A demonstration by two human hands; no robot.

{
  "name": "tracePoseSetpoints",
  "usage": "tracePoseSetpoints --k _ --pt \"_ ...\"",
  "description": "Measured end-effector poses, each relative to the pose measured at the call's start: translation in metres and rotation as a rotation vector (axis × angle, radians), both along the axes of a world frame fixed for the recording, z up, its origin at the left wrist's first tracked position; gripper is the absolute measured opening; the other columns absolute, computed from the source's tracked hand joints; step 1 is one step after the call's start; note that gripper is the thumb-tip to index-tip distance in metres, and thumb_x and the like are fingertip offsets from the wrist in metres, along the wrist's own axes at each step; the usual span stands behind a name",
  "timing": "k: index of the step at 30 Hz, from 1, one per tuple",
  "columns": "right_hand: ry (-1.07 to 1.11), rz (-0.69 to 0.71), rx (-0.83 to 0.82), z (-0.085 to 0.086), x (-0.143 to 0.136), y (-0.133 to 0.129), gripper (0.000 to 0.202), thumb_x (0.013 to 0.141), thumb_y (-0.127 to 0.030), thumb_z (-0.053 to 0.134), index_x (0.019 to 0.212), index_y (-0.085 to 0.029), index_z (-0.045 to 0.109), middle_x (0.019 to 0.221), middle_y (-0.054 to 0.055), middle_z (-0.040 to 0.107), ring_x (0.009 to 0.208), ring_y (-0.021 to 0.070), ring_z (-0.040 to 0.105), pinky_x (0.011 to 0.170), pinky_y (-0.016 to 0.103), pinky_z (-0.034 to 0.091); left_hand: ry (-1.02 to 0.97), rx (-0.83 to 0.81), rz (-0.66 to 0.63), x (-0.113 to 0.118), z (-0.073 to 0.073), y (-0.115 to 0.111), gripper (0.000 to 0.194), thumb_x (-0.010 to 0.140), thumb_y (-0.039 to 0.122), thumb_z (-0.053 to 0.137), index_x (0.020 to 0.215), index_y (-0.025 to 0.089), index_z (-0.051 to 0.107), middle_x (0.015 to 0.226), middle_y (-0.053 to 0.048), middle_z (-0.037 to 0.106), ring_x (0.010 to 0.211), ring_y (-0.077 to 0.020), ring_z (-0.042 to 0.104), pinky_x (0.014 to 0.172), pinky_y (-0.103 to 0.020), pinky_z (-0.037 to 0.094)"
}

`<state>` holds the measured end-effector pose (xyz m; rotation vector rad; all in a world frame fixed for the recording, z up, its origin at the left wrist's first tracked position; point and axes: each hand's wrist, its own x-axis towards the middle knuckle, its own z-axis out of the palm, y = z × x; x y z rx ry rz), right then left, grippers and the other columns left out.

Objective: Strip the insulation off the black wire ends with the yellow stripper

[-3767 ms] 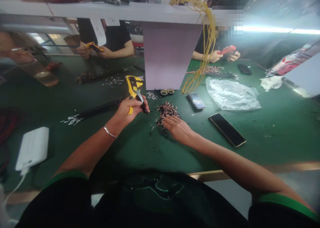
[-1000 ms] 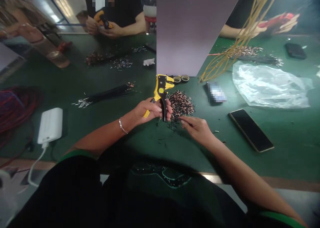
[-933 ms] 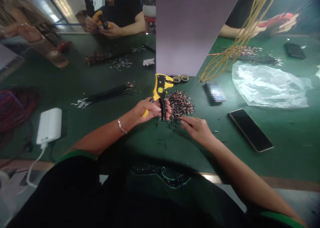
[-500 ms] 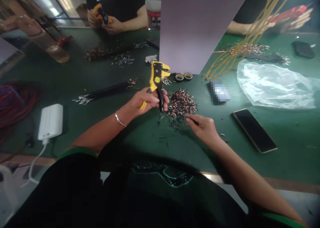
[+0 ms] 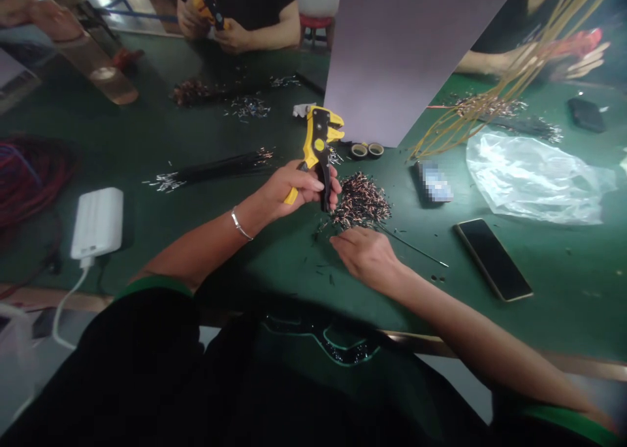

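My left hand [image 5: 309,187] is wrapped around a yellow and black wire stripper [image 5: 319,143], held upright with its jaws at the top pointing right. No wire shows in the jaws. My right hand [image 5: 367,254] is low over the near edge of a pile of short wire scraps [image 5: 363,198] with copper and black bits. Its fingertips are pressed together, and whatever they may hold is hidden. A thin dark wire [image 5: 416,247] with a silvery tip runs from the pile's edge, beyond my right hand, toward the lower right.
Left lie a bundle of black wires [image 5: 215,170], a white power bank [image 5: 98,223] and coiled red cable [image 5: 32,179]. Two tape rolls [image 5: 367,150] sit by an upright grey panel [image 5: 411,55]. A phone [image 5: 492,259] and plastic bag [image 5: 539,176] lie right. Co-workers [image 5: 240,16] sit opposite.
My right hand has moved left along the near edge of the pile, uncovering the thin dark wire. The left hand keeps its grip on the wire stripper. The view has shifted slightly.
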<state>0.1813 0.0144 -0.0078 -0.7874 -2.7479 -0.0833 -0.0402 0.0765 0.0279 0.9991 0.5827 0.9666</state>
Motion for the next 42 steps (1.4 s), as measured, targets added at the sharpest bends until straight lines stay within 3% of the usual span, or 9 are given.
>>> tracePoseSetpoints --k 6,10,16,20,26,29,33,37,42 --pt "-0.35 0.311 -0.01 0.013 -0.056 0.009 0.019 0.089 -0.001 0.05 0.084 -0.012 0.065 0.08 0.012 0.066 0.076 0.0235 0.058 0.064 0.035 0.036 0.033 0.006 0.035 0.0 0.008 -0.004 0.044 0.059 0.016 0.061 0.102 0.008 0.064 0.09 -0.013 0.072 0.089 -0.0299 0.071 0.077 -0.044 0.057" --pt "-0.45 0.319 -0.066 0.014 -0.065 0.016 0.019 0.085 0.002 0.051 0.086 -0.011 0.066 0.08 0.012 0.067 0.074 0.0224 0.059 0.062 0.034 0.034 0.026 0.024 0.048 -0.002 0.008 -0.004 0.046 0.059 0.015 0.061 0.105 0.008 0.063 0.091 -0.012 0.071 0.09 -0.0294 0.071 0.077 -0.043 0.057" --pt "-0.271 0.063 -0.198 0.001 -0.018 0.038 0.019 0.089 -0.01 0.05 0.084 -0.01 0.068 0.081 0.013 0.069 0.072 0.0208 0.061 0.065 0.032 0.042 0.027 0.009 0.048 -0.001 0.009 -0.004 0.044 0.06 0.015 0.063 0.104 0.008 0.062 0.091 -0.012 0.072 0.087 -0.0284 0.071 0.078 -0.042 0.057" --pt "0.03 -0.141 -0.22 -0.001 0.026 0.02 0.024 0.092 -0.014 0.047 0.096 -0.012 0.071 0.089 0.013 0.073 0.081 0.0223 0.068 0.072 0.034 0.053 0.024 0.021 0.06 -0.002 0.009 -0.002 0.045 0.06 0.014 0.063 0.104 0.007 0.062 0.088 -0.012 0.071 0.085 -0.029 0.07 0.079 -0.045 0.056" --pt "0.235 0.179 -0.351 -0.009 0.04 -0.055 0.036 0.094 -0.014 0.047 0.126 -0.011 0.064 0.129 0.018 0.068 0.126 0.0264 0.06 0.103 0.047 0.054 0.007 0.057 0.05 -0.004 0.005 0.001 0.039 0.062 0.011 0.061 0.101 0.007 0.064 0.089 -0.013 0.072 0.075 -0.0247 0.069 0.073 -0.042 0.056" --pt "0.192 0.215 -0.37 -0.02 0.04 -0.058 0.036 0.093 -0.012 0.047 0.124 -0.008 0.066 0.132 0.021 0.066 0.134 0.0296 0.054 0.11 0.051 0.048 0.001 0.041 0.05 -0.003 0.003 0.001 0.038 0.062 0.011 0.063 0.1 0.007 0.065 0.087 -0.013 0.072 0.075 -0.0247 0.069 0.073 -0.042 0.056" --pt "0.285 0.025 -0.341 -0.024 0.054 -0.028 0.034 0.094 -0.012 0.045 0.12 -0.015 0.068 0.13 0.018 0.068 0.129 0.0272 0.059 0.106 0.052 0.052 0.007 0.014 0.027 -0.001 0.0 0.001 0.032 0.062 0.011 0.065 0.094 0.009 0.065 0.085 -0.012 0.072 0.073 -0.0245 0.069 0.072 -0.044 0.056" --pt "0.387 -0.169 -0.237 -0.019 0.076 -0.007 0.026 0.096 -0.017 0.048 0.11 -0.016 0.07 0.109 0.014 0.076 0.104 0.0225 0.07 0.095 0.041 0.057 0.013 -0.009 -0.016 0.0 -0.005 0.002 0.03 0.063 0.011 0.066 0.093 0.01 0.064 0.086 -0.012 0.072 0.071 -0.0244 0.069 0.07 -0.044 0.056" --pt "0.189 -0.474 -0.149 -0.024 0.098 0.01 0.025 0.093 -0.025 0.051 0.104 -0.016 0.071 0.1 0.014 0.073 0.091 0.0266 0.067 0.083 0.041 0.054 0.066 -0.062 -0.081 0.0 -0.011 0.003 0.033 0.065 0.014 0.068 0.097 0.009 0.064 0.087 -0.013 0.072 0.073 -0.0254 0.069 0.07 -0.043 0.056"
